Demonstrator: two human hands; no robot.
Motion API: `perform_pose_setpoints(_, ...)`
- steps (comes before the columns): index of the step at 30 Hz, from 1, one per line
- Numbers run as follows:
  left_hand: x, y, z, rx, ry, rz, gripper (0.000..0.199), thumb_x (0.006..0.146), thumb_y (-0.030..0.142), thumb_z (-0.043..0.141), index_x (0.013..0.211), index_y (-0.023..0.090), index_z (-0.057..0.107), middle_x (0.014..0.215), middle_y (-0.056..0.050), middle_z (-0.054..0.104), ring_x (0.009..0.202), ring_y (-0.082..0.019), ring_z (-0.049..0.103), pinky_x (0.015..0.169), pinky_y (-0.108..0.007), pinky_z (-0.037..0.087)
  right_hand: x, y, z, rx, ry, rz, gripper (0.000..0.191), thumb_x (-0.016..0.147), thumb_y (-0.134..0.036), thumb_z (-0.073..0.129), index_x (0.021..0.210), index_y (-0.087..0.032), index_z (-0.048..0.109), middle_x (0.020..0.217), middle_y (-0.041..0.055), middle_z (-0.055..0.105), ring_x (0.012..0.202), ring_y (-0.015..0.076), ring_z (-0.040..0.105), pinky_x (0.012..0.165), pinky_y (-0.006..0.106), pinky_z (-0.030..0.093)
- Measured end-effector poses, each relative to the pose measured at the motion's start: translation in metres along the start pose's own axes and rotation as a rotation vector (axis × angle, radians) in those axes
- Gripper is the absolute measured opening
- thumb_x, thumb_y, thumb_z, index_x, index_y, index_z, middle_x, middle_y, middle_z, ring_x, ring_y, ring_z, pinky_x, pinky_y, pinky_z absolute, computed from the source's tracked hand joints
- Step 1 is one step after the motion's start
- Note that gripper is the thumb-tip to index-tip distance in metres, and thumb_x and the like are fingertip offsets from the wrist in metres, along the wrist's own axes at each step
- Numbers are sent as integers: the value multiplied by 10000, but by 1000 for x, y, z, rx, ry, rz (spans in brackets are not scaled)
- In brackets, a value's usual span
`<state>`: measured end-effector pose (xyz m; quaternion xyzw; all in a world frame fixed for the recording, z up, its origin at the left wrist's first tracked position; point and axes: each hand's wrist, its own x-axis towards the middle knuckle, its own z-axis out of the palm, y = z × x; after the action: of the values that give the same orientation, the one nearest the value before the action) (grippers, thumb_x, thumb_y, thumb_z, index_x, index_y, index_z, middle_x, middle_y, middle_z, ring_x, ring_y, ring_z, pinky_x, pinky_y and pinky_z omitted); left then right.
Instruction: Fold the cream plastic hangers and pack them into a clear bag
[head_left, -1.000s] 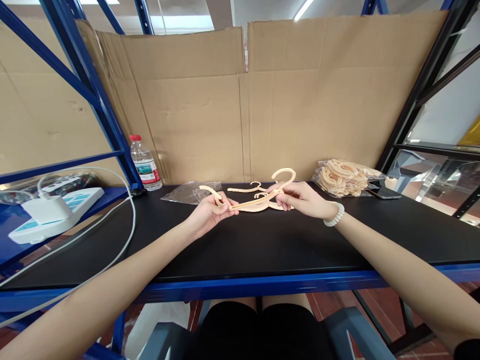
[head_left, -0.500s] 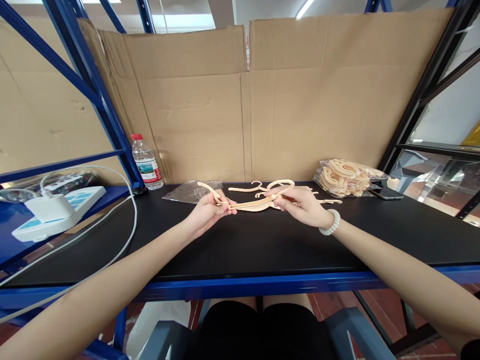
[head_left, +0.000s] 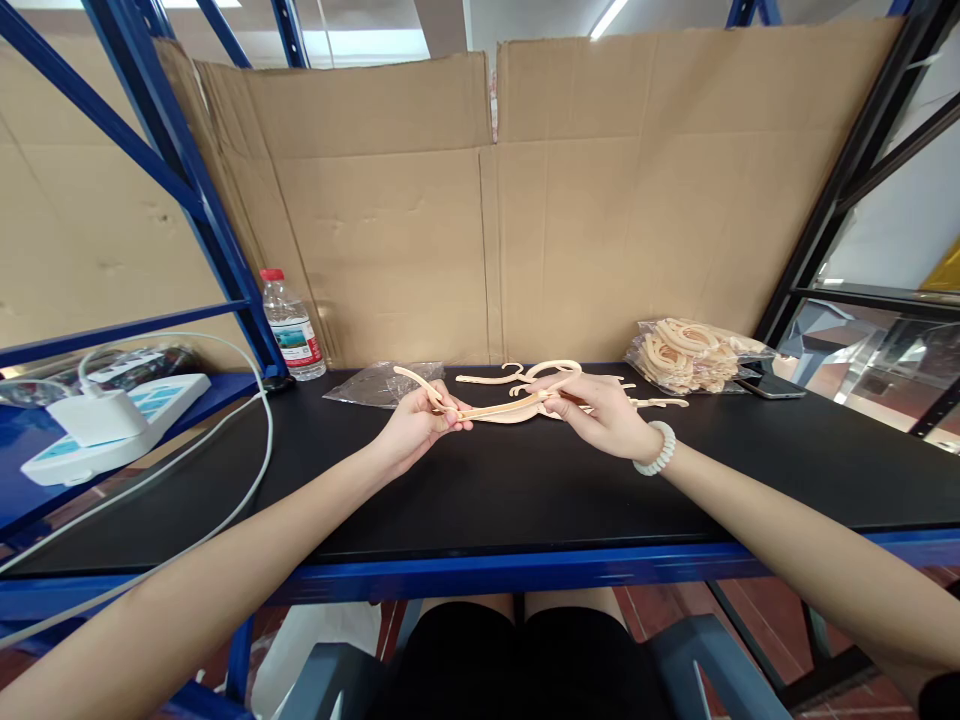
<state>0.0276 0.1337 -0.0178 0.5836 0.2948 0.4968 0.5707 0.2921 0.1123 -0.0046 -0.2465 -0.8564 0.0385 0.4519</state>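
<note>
I see the left hand (head_left: pixel 424 422) near the centre of the frame, thumb and fingers pinching one end of a beige hanger (head_left: pixel 499 409), whose curved tip shows above the knuckles; the right hand (head_left: pixel 606 418), just right of centre, grasps the same hanger near its hook, though I cannot make out how its hidden fingers sit; a pale beaded bracelet (head_left: pixel 656 450) circles that wrist. Close behind the hands, more beige pieces lie on the black tabletop (head_left: pixel 525 500), one slim piece (head_left: pixel 480 380) with a small hook among them; overlap keeps me from counting them. Left of these I have a clear plastic bag (head_left: pixel 375 387) lying flat, then a red-capped bottle (head_left: pixel 291 335) upright; to the right, a bag of beige hangers (head_left: pixel 686 355) beside a dark phone (head_left: pixel 776 387); at the left edge, a white power strip (head_left: pixel 169 400); cardboard (head_left: pixel 375 220) rises behind everything.
</note>
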Motion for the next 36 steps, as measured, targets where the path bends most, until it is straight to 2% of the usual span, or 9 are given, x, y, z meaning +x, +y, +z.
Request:
perform_pose_setpoints(6, 0, -2, 6, -32, 37, 88, 315, 591, 189, 849, 671, 129, 550, 822, -64, 707, 730, -173, 675, 793, -341, 531, 1, 2, 0, 228, 73, 228, 214, 926, -386, 499, 1030, -201, 527, 696, -9, 575, 545, 104, 503, 538, 248, 443)
perform_pose_setpoints(12, 0, -2, 6, -22, 79, 115, 328, 593, 194, 856, 656, 126, 542, 880, -80, 702, 713, -153, 678, 800, -319, 539, 3, -3, 3, 402, 96, 319, 221, 900, -401, 536, 979, -200, 488, 689, -20, 564, 509, 83, 495, 495, 233, 441)
perform_pose_setpoints(16, -1, 0, 4, -35, 61, 55, 309, 633, 210, 834, 693, 142, 539, 751, -35, 685, 684, -147, 673, 758, -290, 545, 5, 2, 3, 394, 157, 412, 284, 844, -443, 602, 911, -190, 494, 721, -9, 576, 481, 83, 541, 449, 225, 454)
perform_pose_setpoints(19, -2, 0, 5, 10, -25, -74, 283, 663, 227, 809, 686, 135, 541, 811, -63, 699, 704, -169, 686, 725, -280, 545, 8, 8, -3, 357, 259, 467, 362, 772, -474, 676, 884, -188, 483, 782, 2, 575, 487, 94, 587, 446, 229, 487)
perform_pose_setpoints(22, -5, -3, 8, 140, -243, -213, 255, 704, 258, 777, 702, 120, 563, 901, -106, 700, 682, -176, 684, 659, -275, 538, 10, 11, -10, 342, 318, 513, 412, 743, -521, 684, 859, -185, 475, 754, -11, 546, 481, 104, 604, 444, 232, 502)
perform_pose_setpoints(25, -10, -7, 12, 301, -433, -193, 241, 746, 293, 745, 735, 109, 590, 847, -101, 695, 644, -153, 662, 597, -247, 511, 10, 14, -10, 338, 259, 570, 413, 728, -525, 691, 828, -187, 477, 707, -28, 526, 481, 115, 616, 453, 233, 503)
perform_pose_setpoints(28, -13, -10, 14, 425, -525, -104, 219, 768, 289, 725, 755, 106, 605, 816, -82, 690, 654, -122, 635, 629, -237, 505, 8, 19, -2, 316, 148, 590, 312, 767, -443, 668, 821, -187, 497, 667, -34, 542, 516, 130, 635, 504, 244, 502)
perform_pose_setpoints(32, -15, -12, 13, 485, -550, -28, 192, 802, 280, 690, 776, 110, 605, 822, -76, 684, 667, -109, 617, 650, -235, 501, 3, 27, 12, 62, 36, 510, 139, 783, -287, 644, 797, -189, 547, 673, -19, 605, 641, 139, 631, 624, 260, 480)
perform_pose_setpoints(36, -15, -11, 15, 520, -528, -16, 188, 803, 280, 678, 772, 111, 600, 817, -72, 677, 652, -105, 602, 632, -231, 493, -1, 31, 21, -180, -90, 487, 76, 787, -234, 633, 769, -186, 576, 698, -8, 635, 658, 135, 595, 626, 250, 443)
